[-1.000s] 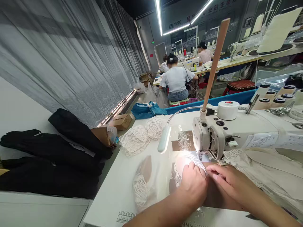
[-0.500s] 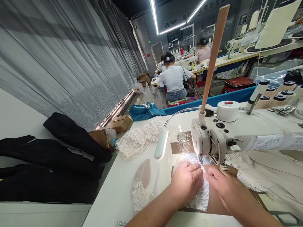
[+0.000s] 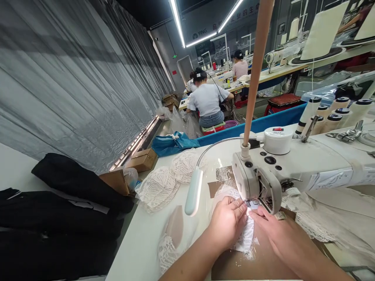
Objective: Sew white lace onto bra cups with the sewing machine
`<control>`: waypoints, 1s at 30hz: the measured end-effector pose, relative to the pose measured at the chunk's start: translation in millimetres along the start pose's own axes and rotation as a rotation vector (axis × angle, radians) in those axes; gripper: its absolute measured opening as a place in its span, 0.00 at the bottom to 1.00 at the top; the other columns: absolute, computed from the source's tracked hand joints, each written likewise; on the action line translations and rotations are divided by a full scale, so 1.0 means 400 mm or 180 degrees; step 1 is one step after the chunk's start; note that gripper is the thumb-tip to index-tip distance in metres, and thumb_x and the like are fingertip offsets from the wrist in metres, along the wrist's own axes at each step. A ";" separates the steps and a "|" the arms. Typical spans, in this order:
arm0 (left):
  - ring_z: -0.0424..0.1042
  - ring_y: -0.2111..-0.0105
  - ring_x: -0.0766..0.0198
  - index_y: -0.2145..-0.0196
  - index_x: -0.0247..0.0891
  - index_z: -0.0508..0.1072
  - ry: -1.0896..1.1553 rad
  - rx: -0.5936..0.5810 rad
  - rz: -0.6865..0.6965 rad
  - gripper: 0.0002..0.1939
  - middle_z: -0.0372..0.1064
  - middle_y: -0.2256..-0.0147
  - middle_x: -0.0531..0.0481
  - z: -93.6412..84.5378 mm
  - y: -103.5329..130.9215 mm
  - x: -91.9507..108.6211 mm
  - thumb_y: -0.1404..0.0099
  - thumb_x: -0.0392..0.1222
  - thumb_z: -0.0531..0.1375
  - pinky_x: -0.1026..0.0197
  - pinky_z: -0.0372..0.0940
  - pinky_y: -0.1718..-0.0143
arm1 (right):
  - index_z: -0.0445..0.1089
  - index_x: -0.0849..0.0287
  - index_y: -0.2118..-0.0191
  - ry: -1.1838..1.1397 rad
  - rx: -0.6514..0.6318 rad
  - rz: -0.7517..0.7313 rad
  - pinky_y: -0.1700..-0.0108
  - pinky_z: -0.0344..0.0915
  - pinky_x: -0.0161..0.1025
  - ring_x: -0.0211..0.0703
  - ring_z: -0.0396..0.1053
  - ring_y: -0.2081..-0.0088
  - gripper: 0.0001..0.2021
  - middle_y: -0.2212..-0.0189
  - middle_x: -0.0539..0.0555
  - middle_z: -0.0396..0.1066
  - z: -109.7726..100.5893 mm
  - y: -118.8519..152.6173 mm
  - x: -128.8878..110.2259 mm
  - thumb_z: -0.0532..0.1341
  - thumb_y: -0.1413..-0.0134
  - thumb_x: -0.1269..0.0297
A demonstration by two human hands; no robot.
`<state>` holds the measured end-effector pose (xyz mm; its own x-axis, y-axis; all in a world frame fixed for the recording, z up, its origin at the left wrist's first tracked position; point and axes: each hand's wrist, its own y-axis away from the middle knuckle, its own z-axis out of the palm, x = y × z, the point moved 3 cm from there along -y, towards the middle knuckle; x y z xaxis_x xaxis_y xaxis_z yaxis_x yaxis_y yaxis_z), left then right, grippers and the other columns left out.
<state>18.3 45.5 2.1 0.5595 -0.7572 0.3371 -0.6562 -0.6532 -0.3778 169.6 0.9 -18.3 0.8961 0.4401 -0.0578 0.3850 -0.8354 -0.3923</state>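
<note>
White lace fabric (image 3: 245, 239) lies under the head of a white sewing machine (image 3: 245, 177). My left hand (image 3: 228, 220) presses on the lace just left of the needle area, its fingers together on the cloth. Close beside it, my right hand (image 3: 271, 224) pinches the right edge of the lace, near the presser foot. The needle itself is too small to tell. A lamp (image 3: 193, 191) on a bendy neck shines from the left of the machine.
Lace cups (image 3: 159, 187) and a beige and lace piece (image 3: 172, 234) lie on the white table (image 3: 137, 230). Thread cones (image 3: 332, 121) stand behind the machine. Black garments (image 3: 73, 203) hang at left. Seated people (image 3: 208, 97) work farther back.
The lace has moved forward under the machine head, and both hands have shifted slightly with it. The whole view has tilted a little.
</note>
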 end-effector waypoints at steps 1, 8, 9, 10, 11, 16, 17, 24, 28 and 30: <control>0.70 0.63 0.57 0.59 0.36 0.74 0.0007 0.0012 0.0004 0.11 0.75 0.64 0.44 0.001 -0.001 -0.003 0.31 0.39 0.52 0.56 0.69 0.62 | 0.73 0.53 0.51 -0.0013 -0.0014 0.0031 0.79 0.61 0.34 0.39 0.69 0.77 0.30 0.57 0.56 0.76 -0.003 -0.001 0.000 0.50 0.59 0.83; 0.68 0.65 0.57 0.57 0.35 0.75 0.0062 0.0058 0.0136 0.12 0.75 0.64 0.45 0.003 0.000 -0.026 0.32 0.37 0.53 0.56 0.67 0.63 | 0.72 0.52 0.53 -0.0048 0.0177 0.0097 0.78 0.60 0.34 0.39 0.67 0.76 0.29 0.61 0.54 0.75 -0.001 0.001 -0.007 0.50 0.60 0.82; 0.68 0.65 0.57 0.57 0.35 0.75 0.0066 0.0055 0.0152 0.12 0.75 0.64 0.45 0.002 0.000 -0.028 0.32 0.37 0.53 0.56 0.67 0.63 | 0.72 0.52 0.53 -0.0040 0.0203 0.0112 0.80 0.57 0.34 0.38 0.65 0.79 0.29 0.61 0.54 0.75 0.005 0.004 -0.007 0.50 0.60 0.81; 0.68 0.65 0.57 0.56 0.35 0.75 0.0060 0.0040 0.0160 0.13 0.75 0.64 0.45 0.001 -0.002 -0.030 0.32 0.38 0.53 0.56 0.67 0.63 | 0.72 0.52 0.53 -0.0033 0.0217 0.0129 0.81 0.55 0.35 0.37 0.62 0.81 0.29 0.60 0.54 0.75 0.012 0.007 -0.007 0.50 0.60 0.81; 0.67 0.65 0.57 0.56 0.35 0.75 0.0047 0.0018 0.0151 0.13 0.75 0.64 0.45 0.000 -0.004 -0.032 0.32 0.38 0.53 0.56 0.67 0.63 | 0.72 0.52 0.53 -0.0028 0.0223 0.0145 0.82 0.53 0.35 0.36 0.60 0.83 0.29 0.59 0.54 0.75 0.017 0.009 -0.007 0.50 0.61 0.81; 0.68 0.62 0.57 0.56 0.35 0.75 -0.0100 -0.0137 0.0008 0.14 0.73 0.57 0.42 -0.004 -0.012 -0.033 0.31 0.38 0.50 0.53 0.66 0.57 | 0.72 0.52 0.52 -0.0069 -0.0037 0.0075 0.84 0.47 0.37 0.34 0.56 0.86 0.30 0.58 0.54 0.75 0.011 0.009 -0.008 0.49 0.60 0.82; 0.68 0.60 0.57 0.56 0.36 0.75 -0.0140 -0.0165 -0.0054 0.15 0.73 0.55 0.42 -0.005 -0.011 -0.033 0.31 0.38 0.50 0.52 0.65 0.56 | 0.71 0.52 0.51 -0.0084 -0.0129 0.0051 0.84 0.47 0.37 0.34 0.57 0.86 0.30 0.58 0.54 0.75 0.008 0.009 -0.007 0.49 0.59 0.82; 0.57 0.42 0.42 0.42 0.39 0.66 -0.0520 -0.0308 -0.0494 0.22 0.61 0.41 0.42 0.005 0.020 -0.045 0.33 0.44 0.53 0.37 0.56 0.45 | 0.69 0.56 0.47 -0.0258 -0.0505 0.0022 0.76 0.65 0.37 0.40 0.71 0.76 0.29 0.62 0.55 0.74 0.024 0.020 0.002 0.48 0.53 0.83; 0.53 0.40 0.37 0.41 0.39 0.64 -0.0658 -0.0461 -0.0849 0.24 0.58 0.39 0.41 -0.015 0.038 -0.030 0.33 0.47 0.53 0.32 0.52 0.43 | 0.70 0.57 0.49 -0.0328 -0.0416 -0.0100 0.70 0.69 0.37 0.40 0.73 0.71 0.26 0.61 0.56 0.73 0.034 0.024 0.008 0.46 0.48 0.82; 0.56 0.41 0.38 0.42 0.38 0.64 -0.0584 -0.0651 -0.1036 0.25 0.60 0.40 0.39 -0.053 0.058 -0.015 0.35 0.48 0.56 0.35 0.56 0.45 | 0.71 0.55 0.49 -0.0377 -0.0303 -0.0137 0.72 0.68 0.36 0.39 0.73 0.73 0.26 0.63 0.54 0.74 0.040 0.029 0.021 0.46 0.47 0.81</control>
<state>-11.1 35.2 9.5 0.8229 -0.5130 0.2445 -0.5070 -0.8570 -0.0920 177.9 0.3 -38.1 0.8482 0.5072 -0.1527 0.4467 -0.8399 -0.3082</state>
